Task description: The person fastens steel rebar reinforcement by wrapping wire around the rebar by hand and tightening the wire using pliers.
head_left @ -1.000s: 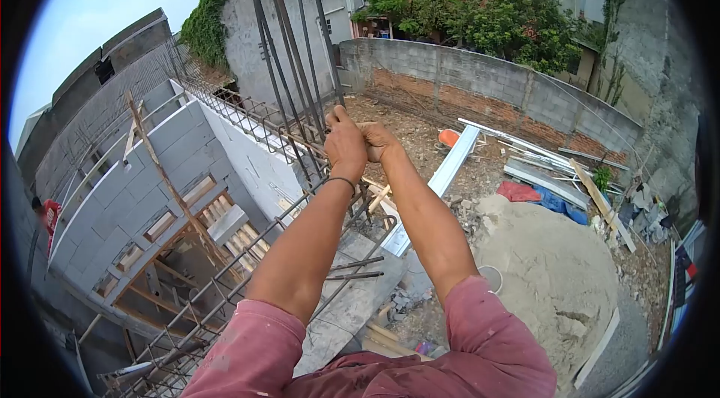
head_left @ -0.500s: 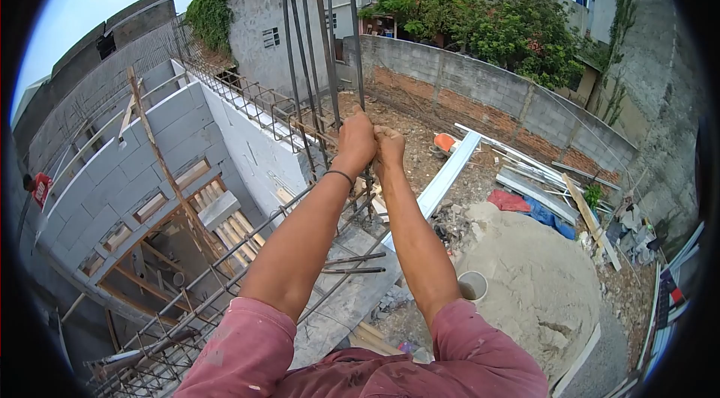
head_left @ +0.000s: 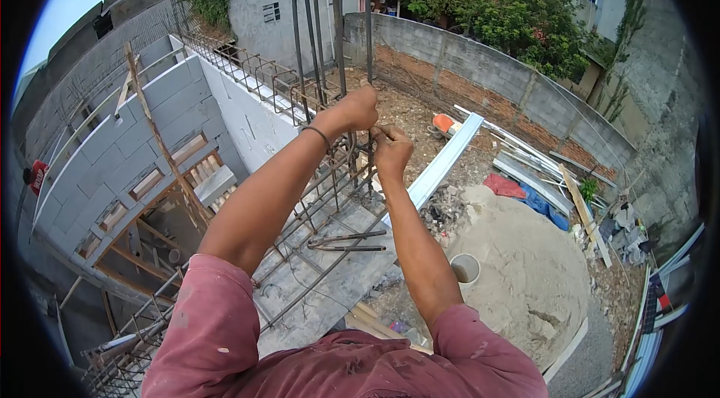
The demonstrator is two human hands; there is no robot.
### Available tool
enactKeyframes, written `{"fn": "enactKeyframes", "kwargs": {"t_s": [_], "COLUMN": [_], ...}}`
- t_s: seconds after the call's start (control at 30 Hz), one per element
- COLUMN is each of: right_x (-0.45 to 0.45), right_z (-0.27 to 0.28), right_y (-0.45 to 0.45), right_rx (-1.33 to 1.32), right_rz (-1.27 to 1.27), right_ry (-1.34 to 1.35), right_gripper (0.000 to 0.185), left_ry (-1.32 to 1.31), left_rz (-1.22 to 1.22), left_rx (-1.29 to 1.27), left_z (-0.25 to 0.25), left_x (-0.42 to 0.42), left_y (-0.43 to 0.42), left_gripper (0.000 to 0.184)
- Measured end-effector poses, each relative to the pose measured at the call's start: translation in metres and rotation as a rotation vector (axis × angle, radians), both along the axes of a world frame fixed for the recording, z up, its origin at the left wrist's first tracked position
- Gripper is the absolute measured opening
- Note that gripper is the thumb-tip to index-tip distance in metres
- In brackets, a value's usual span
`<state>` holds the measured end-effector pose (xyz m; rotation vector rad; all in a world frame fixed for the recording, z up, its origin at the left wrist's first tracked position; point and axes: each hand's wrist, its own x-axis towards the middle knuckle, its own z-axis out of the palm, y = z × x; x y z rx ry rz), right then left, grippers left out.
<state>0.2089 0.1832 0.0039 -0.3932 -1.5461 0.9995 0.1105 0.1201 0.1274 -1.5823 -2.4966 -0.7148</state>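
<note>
Several upright steel rebars rise from a column cage in front of me. My left hand is closed at the rightmost bar, knuckles up; whatever its fingers grip is hidden. Just below and to the right, my right hand is closed in a pinch against the same bar. What it pinches is too small to make out. Beneath my hands the rebar cage with its stirrups runs over a concrete slab. Two dark handles, like those of pincers, lie on the cage.
A grey block wall with openings stands at left, crossed by a leaning wooden pole. A person in red is at the far left. Below right are a sand pile, a bucket and a long white metal channel.
My hands have come apart slightly: the left is now higher, its forearm swung out leftward, and the right is lower. The view has shifted a little, showing more of the cage and slab.
</note>
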Motion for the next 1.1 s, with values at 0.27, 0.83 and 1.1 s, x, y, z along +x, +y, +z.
{"fn": "enactKeyframes", "kwargs": {"t_s": [0.27, 0.83, 1.1], "right_x": [-0.025, 0.083, 0.106], "right_z": [0.026, -0.056, -0.071], "right_y": [0.048, 0.023, -0.006], "right_rx": [-0.435, -0.445, 0.015], "right_rz": [0.230, 0.400, 0.375], "right_ry": [0.020, -0.535, -0.751], "right_gripper": [0.007, 0.025, 0.043], "left_ry": [-0.144, -0.672, -0.698], "left_rz": [-0.253, 0.043, 0.014], "left_rx": [-0.002, 0.087, 0.165], "left_z": [0.086, -0.023, -0.048], "left_x": [0.026, -0.061, -0.065], "left_y": [-0.112, -0.157, -0.165], "left_gripper": [0.036, 0.032, 0.032]}}
